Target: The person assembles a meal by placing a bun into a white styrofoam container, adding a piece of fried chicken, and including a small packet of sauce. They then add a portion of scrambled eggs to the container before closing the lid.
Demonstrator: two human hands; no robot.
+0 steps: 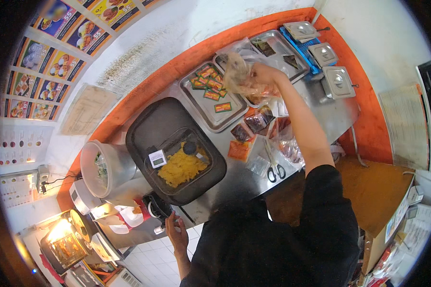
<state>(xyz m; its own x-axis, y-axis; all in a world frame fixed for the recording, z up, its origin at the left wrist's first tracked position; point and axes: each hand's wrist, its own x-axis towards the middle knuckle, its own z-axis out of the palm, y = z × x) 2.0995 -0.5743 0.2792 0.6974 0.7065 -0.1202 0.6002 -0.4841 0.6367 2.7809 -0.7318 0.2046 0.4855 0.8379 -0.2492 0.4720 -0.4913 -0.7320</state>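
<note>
Head view gives me both hands. My right hand (264, 76) is up at the far side of the counter (234, 178), its fingers curled into a clear bag (235, 76); they seem to be gripping it, though the plastic and the hand itself hide the tips. The bag hangs over the trays, just right of the packets (210, 81) lying in the nearer tray (207, 116). I can't make out what is inside it, or whether its mouth is open.

My left hand (177, 233) is low, beside a black device (158, 206), its fingers loosely bent. I can't tell whether they touch or hold anything.

Thin plastic worries me most: if the grip slips, or the film tears under a pull, the contents could spill onto the trays. A loose fold could also catch a tray rim and drag packets along. Beneath the right forearm lie dark packs (259, 119) and scissors (274, 168), handles toward the counter's edge; a low sweep of the sleeve could knock those off. The timer (157, 159) sits against the yellow food (178, 171), so a bump to the black tub (146, 128) might tip it in.
</note>
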